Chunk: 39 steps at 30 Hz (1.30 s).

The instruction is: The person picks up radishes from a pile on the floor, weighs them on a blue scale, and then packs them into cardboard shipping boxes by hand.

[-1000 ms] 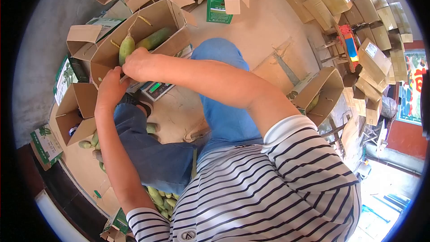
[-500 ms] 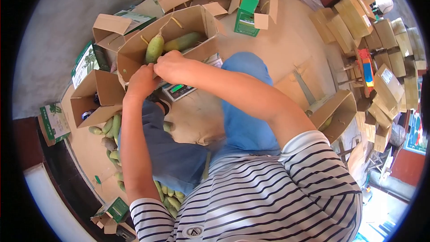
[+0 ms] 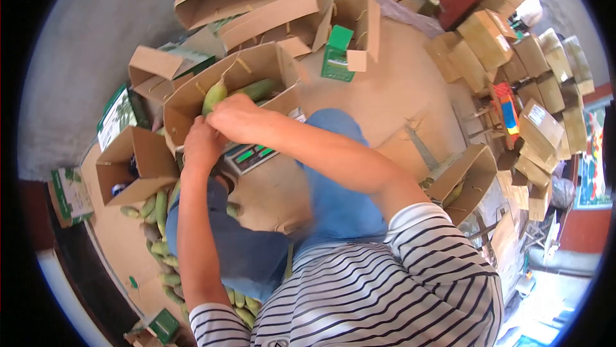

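An open cardboard box [image 3: 181, 114] stands in front of me, with a pale green radish [image 3: 215, 95] upright at its near side. A darker, longer green radish [image 3: 260, 89] lies behind it in the same box. My right hand [image 3: 234, 119] is closed by the lower end of the pale radish, its fingertips hidden. Close against it, my left hand [image 3: 203, 145] has its fingers pressed together at the box's near rim. Whatever lies between the fingers is too small or covered. A digital scale [image 3: 251, 156] with lit green displays sits beneath the box.
Several green radishes [image 3: 160, 209] lie on the floor at left. A smaller open carton [image 3: 157, 154] adjoins the box, and more open cartons [image 3: 269, 19] stand behind. A green box [image 3: 338, 61] stands beyond. Stacked cardboard boxes [image 3: 484, 39] fill the right side.
The view has tilted upward, so the box and hands appear lower and more of the back cartons shows. Both hands stay together at the box's near rim.
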Tool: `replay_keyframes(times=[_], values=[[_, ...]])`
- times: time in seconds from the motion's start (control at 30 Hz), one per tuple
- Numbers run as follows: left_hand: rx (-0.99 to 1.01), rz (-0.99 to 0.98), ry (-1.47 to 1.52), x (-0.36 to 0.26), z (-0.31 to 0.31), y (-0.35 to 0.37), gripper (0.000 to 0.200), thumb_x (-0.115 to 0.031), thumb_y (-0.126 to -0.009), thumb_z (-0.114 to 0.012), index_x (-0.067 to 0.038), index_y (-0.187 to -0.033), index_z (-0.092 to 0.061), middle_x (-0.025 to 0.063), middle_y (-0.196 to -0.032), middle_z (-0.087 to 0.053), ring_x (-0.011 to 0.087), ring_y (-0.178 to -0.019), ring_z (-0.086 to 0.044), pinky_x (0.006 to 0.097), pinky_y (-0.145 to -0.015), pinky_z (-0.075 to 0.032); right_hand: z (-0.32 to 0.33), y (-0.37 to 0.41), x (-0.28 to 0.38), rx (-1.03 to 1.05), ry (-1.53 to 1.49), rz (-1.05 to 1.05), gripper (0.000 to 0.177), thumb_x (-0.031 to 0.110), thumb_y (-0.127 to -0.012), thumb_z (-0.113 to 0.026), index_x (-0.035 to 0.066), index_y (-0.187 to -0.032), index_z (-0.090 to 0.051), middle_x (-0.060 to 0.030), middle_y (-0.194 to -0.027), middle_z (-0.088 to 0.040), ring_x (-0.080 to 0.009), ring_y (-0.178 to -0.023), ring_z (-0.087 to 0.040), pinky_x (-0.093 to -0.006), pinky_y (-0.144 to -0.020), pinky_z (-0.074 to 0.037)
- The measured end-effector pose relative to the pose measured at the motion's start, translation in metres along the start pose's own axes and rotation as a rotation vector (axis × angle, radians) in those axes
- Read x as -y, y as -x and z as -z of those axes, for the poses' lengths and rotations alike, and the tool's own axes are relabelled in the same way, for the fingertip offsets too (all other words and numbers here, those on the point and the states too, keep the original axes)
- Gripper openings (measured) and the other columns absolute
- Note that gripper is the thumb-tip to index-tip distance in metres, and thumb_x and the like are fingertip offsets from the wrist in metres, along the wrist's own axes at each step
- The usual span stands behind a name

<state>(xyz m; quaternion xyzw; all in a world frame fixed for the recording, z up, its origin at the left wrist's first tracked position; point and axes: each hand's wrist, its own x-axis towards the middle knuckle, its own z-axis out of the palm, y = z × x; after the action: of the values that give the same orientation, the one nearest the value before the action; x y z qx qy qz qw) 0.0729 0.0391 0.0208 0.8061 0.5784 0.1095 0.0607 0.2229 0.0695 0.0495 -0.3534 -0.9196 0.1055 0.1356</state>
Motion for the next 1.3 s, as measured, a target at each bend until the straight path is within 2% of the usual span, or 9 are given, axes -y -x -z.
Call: replay_keyframes(times=[0.07,0.2,0.27,0.43,0.67,0.77,0.97,1.17,1.3], values=[[-0.082,0.086,-0.029,-0.008,0.015,-0.002,0.023,-0.016,-0.078,-0.063,-0.003,-0.093,-0.053,0.0164,-0.090,-0.054,0.0353,-0.086,-0.057,0.0438,-0.071,-0.047,0.019,-0.004,-0.006,-0.067,0.011,-0.013,0.012,0.010,-0.071,-0.056,0.004,-0.077,-0.064,-0.0159,-0.082,-0.063,-0.0322,-0.078,-0.063,-0.0418,-0.062,-0.050],[-0.027,0.139,-0.058,0.004,0.008,-0.001,0.025,-0.016,-0.074,-0.067,-0.003,-0.091,-0.052,0.0151,-0.089,-0.054,0.0345,-0.086,-0.056,0.0433,-0.071,-0.047,0.048,-0.021,-0.031,-0.151,0.149,-0.032,0.011,0.009,-0.074,-0.054,0.005,-0.080,-0.062,-0.0137,-0.081,-0.063,-0.0314,-0.079,-0.062,-0.0418,-0.063,-0.050],[-0.010,0.068,-0.127,0.004,0.003,0.003,0.026,-0.015,-0.072,-0.068,-0.004,-0.090,-0.052,0.0140,-0.089,-0.054,0.0333,-0.088,-0.055,0.0422,-0.071,-0.048,0.051,-0.034,-0.051,-0.159,0.165,-0.060,0.011,0.009,-0.075,-0.053,0.006,-0.081,-0.061,-0.0133,-0.081,-0.062,-0.0312,-0.082,-0.062,-0.0421,-0.066,-0.050],[0.093,-0.039,-0.400,0.015,-0.012,0.004,0.018,-0.012,-0.071,-0.064,-0.007,-0.087,-0.057,0.0101,-0.089,-0.057,0.0270,-0.090,-0.056,0.0396,-0.070,-0.046,0.013,-0.061,-0.117,-0.169,0.128,-0.252,0.016,0.010,-0.080,-0.048,0.008,-0.088,-0.061,-0.0137,-0.095,-0.063,-0.0315,-0.090,-0.060,-0.0426,-0.076,-0.047],[0.171,-0.067,-0.393,0.043,-0.038,0.000,0.018,-0.015,-0.071,-0.066,-0.009,-0.083,-0.055,0.0081,-0.082,-0.059,0.0280,-0.084,-0.057,0.0408,-0.070,-0.046,-0.040,-0.072,-0.165,-0.220,0.185,-0.318,0.019,0.014,-0.081,-0.048,0.008,-0.093,-0.061,-0.0130,-0.098,-0.064,-0.0294,-0.095,-0.059,-0.0404,-0.081,-0.046],[0.185,-0.099,-0.343,0.041,-0.040,-0.002,0.019,-0.018,-0.072,-0.067,-0.009,-0.084,-0.056,0.0077,-0.081,-0.059,0.0276,-0.084,-0.057,0.0403,-0.069,-0.046,-0.057,-0.086,-0.182,0.094,0.164,-0.408,0.019,0.015,-0.082,-0.049,0.010,-0.093,-0.063,-0.0115,-0.098,-0.064,-0.0287,-0.095,-0.061,-0.0405,-0.078,-0.048],[0.214,-0.139,-0.276,0.039,-0.033,-0.005,0.018,-0.021,-0.073,-0.067,-0.010,-0.082,-0.057,0.0063,-0.079,-0.060,0.0254,-0.082,-0.058,0.0394,-0.068,-0.045,-0.051,-0.092,-0.176,0.242,0.301,-0.278,0.018,0.025,-0.080,-0.058,0.014,-0.091,-0.067,-0.0094,-0.093,-0.066,-0.0275,-0.093,-0.061,-0.0400,-0.077,-0.048],[0.241,-0.252,-0.344,0.020,-0.025,-0.017,0.014,-0.021,-0.073,-0.066,-0.010,-0.080,-0.060,0.0038,-0.076,-0.061,0.0214,-0.081,-0.059,0.0371,-0.068,-0.044,-0.033,-0.047,-0.175,0.156,0.229,-0.170,0.022,0.029,-0.079,-0.060,0.011,-0.090,-0.066,-0.0102,-0.089,-0.065,-0.0278,-0.089,-0.061,-0.0412,-0.073,-0.048],[0.189,-0.483,-0.375,-0.033,-0.008,-0.033,0.008,-0.017,-0.071,-0.062,-0.011,-0.076,-0.060,0.0036,-0.075,-0.060,0.0206,-0.078,-0.058,0.0350,-0.069,-0.042,0.003,0.047,-0.190,0.019,0.203,-0.314,0.019,0.027,-0.078,-0.059,0.010,-0.085,-0.067,-0.0110,-0.085,-0.065,-0.0293,-0.086,-0.062,-0.0416,-0.071,-0.048]])
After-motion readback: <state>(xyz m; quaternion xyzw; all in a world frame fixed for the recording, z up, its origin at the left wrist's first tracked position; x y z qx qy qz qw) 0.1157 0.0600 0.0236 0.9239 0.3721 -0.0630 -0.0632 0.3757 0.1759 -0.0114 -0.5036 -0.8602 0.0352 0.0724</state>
